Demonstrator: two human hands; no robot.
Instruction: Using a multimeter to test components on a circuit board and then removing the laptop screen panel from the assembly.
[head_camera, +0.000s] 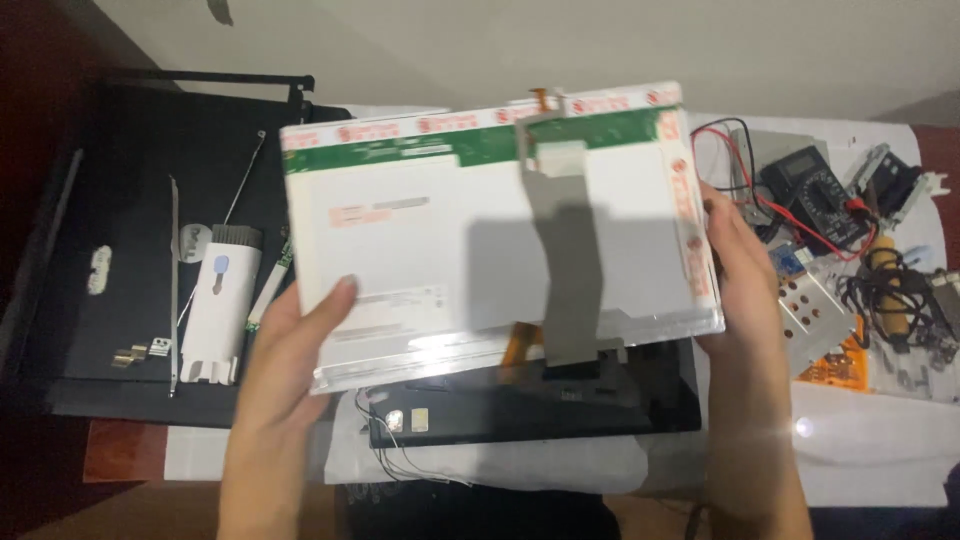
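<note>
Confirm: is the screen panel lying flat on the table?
No, both the left hand and right hand hold the screen panel above the table.

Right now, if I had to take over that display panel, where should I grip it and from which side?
Probably by the two short side edges of the display panel, coming in from left and right, as the left hand and right hand do. It is thin, flat and tilted up, and the grey ribbon cable runs down the middle of its back, so keep fingers off the centre.
</note>
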